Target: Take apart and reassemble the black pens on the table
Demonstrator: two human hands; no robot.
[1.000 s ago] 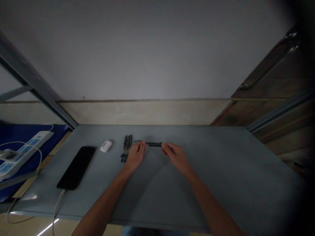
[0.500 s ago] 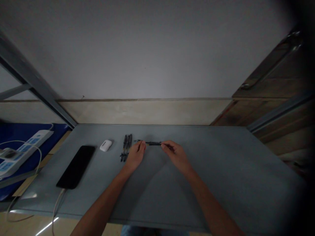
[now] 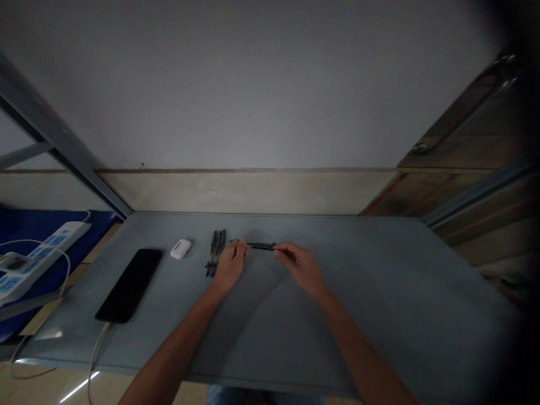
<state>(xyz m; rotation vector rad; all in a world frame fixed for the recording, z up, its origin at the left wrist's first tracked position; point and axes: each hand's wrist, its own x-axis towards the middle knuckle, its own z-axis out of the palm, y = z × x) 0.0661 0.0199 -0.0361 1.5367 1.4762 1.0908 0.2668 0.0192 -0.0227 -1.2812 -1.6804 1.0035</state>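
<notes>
Between my two hands, a slim dark pen [image 3: 260,246] lies level, just above or on the grey table; I cannot tell which. My left hand [image 3: 231,263] pinches its left end, and a bit of the pen pokes out past the fingers. At the other end, the thumb and fingers of my right hand [image 3: 297,263] are closed on it. Close by on the left is a small row of dark pens [image 3: 217,247] lying side by side, their lower ends nearest my left wrist. Fine details of the held pen are too small to make out.
A white earbud case [image 3: 181,248] and a black phone [image 3: 130,286] with a charging cable [image 3: 98,351] lie on the left of the grey table [image 3: 400,292]. Beyond its left edge sits a white power strip [image 3: 46,256] on a blue surface. A wall [image 3: 253,191] rises behind.
Both hands and the pen have shifted very slightly to the left. The grip on each end looks the same.
</notes>
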